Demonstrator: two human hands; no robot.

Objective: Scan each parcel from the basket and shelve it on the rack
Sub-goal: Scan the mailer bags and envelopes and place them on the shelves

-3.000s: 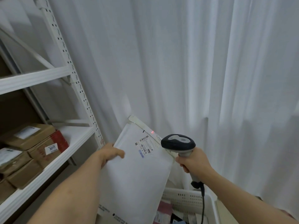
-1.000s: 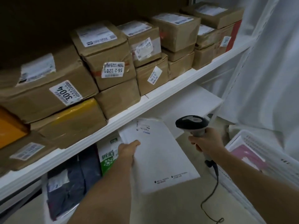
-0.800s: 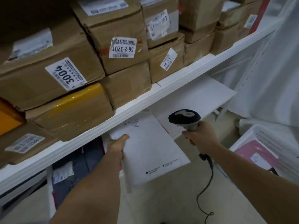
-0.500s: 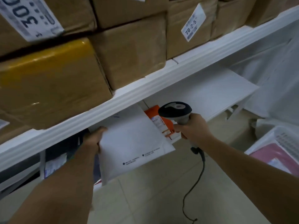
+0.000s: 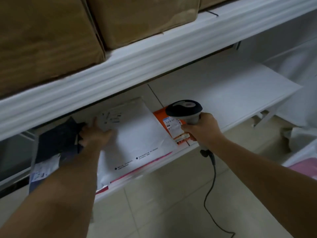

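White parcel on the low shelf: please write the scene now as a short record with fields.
parcel: white parcel lies flat on the lower shelf, partly over an orange parcel
left hand: left hand rests on the white parcel's far left corner
right hand: right hand grips the scanner
left neighbour: dark parcel
upper shelf: brown boxes

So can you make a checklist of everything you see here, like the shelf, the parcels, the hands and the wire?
Surface: lower rack shelf, white, right part bare.
Job's things: white mailer lying flat on that shelf; scanner.
Clutter: orange parcel beside the mailer; dark parcel at its left; brown boxes on the shelf above.
Hands: left hand on the mailer; right hand grips the scanner.
Cables: scanner cord hanging to the floor.
Surroundings: tiled floor, white curtain.
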